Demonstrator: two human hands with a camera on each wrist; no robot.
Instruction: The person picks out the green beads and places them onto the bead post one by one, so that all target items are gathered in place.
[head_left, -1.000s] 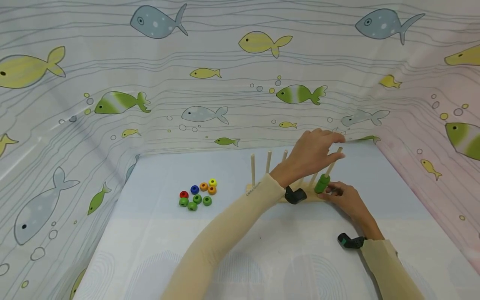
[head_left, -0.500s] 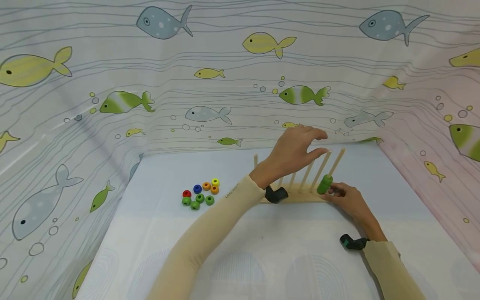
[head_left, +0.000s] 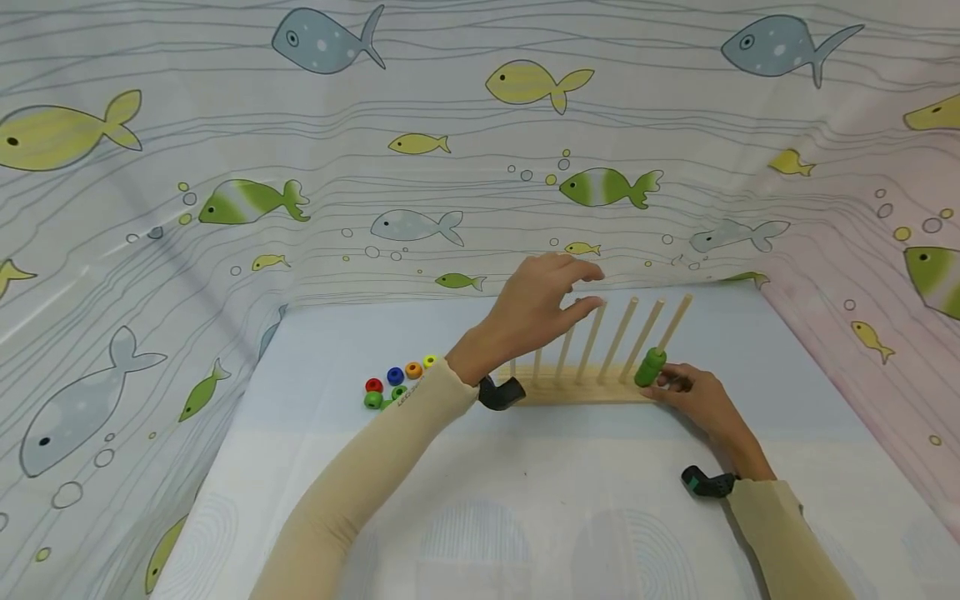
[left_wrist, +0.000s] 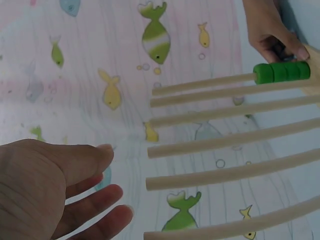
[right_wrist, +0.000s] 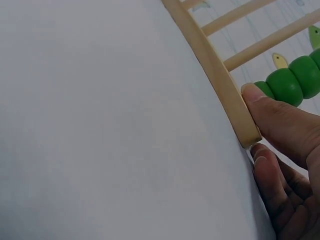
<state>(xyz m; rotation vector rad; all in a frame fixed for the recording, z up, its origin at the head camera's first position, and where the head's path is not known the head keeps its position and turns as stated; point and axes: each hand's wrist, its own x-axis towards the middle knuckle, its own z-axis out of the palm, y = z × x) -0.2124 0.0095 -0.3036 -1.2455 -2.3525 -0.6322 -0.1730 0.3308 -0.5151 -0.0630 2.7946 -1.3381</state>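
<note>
A wooden peg rack (head_left: 551, 392) stands on the table, with a row of upright pegs on its long base. Green beads (head_left: 650, 367) are stacked on its rightmost peg. My right hand (head_left: 693, 400) grips the right end of the base, the thumb (right_wrist: 280, 117) on top beside the lowest green bead and the other fingers curled at the end. Over the left part of the rack hangs my left hand (head_left: 536, 304), holding nothing, its thumb and fingers spread apart. In the left wrist view, the bare peg tips lie just beyond its fingertips (left_wrist: 120, 215).
Left of the rack lie loose beads, among them a red bead (head_left: 373, 385), a blue bead (head_left: 395, 376), an orange bead (head_left: 414, 370) and a green bead (head_left: 372, 400). My left sleeve (head_left: 360, 475) covers some of them. A fish-patterned sheet (head_left: 420, 183) rises behind the table.
My left hand has moved left, from the beaded peg at the right end across the rack's pegs. The right hand stays at the base. Some loose beads are now behind the left sleeve.
</note>
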